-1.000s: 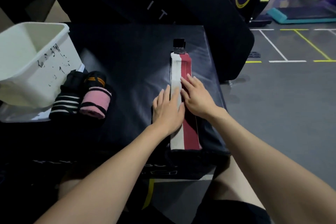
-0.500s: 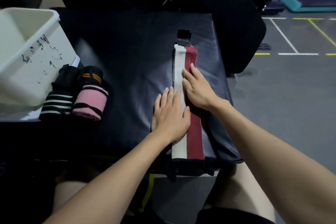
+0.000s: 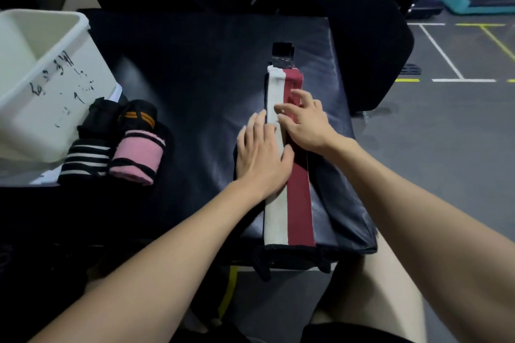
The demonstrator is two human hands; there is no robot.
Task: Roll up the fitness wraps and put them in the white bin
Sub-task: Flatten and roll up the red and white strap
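Red-and-white wrap point(image 3: 289, 203) lies flat along the pad point(image 3: 195, 86); my left hand point(image 3: 262, 153) presses it open-palmed, right hand point(image 3: 303, 120) loosely curled. I'd smooth it, then roll tightly toward the buckle.

Black pad point(image 3: 195, 64) carries 1 flat wrap point(image 3: 299, 203) (striped), 4 rolls point(image 3: 111, 145).

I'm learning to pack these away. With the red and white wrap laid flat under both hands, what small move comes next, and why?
Probably begin rolling from one end. The wrap lies unrolled on the pad, left hand pressing it flat, right hand touching it farther up; rolled wraps wait beside the bin.
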